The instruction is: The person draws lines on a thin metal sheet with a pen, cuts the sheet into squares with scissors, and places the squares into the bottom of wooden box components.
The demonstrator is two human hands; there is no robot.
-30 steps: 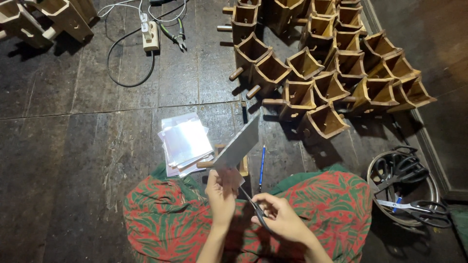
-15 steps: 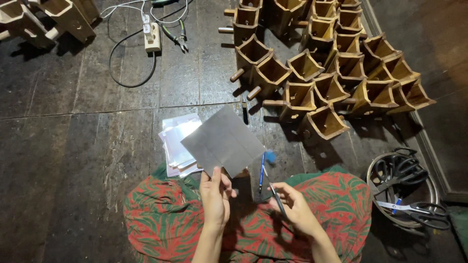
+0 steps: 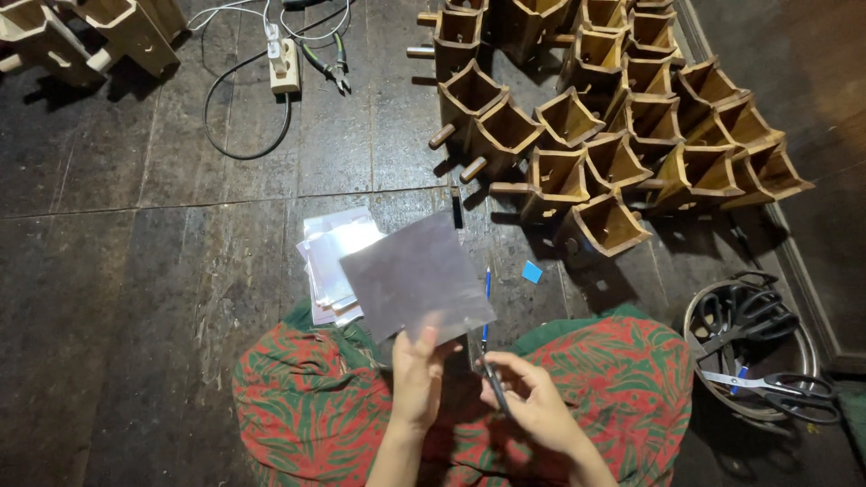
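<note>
The left hand (image 3: 417,374) pinches the lower edge of a grey square plastic sheet (image 3: 417,275), raised flat above the red-and-green patterned lap (image 3: 307,406). The right hand (image 3: 532,401), beside the sheet's lower right corner, grips dark scissors (image 3: 487,379). Judged: cutting is in hand; blades must meet the sheet's edge.

Dull grey metal sheet (image 3: 417,275); rough wooden floor (image 3: 135,271); raw wooden boxes (image 3: 613,135).

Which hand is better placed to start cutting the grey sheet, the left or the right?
Probably the right hand: it holds the scissors just under the grey sheet. The left hand grips the sheet's lower edge.
</note>
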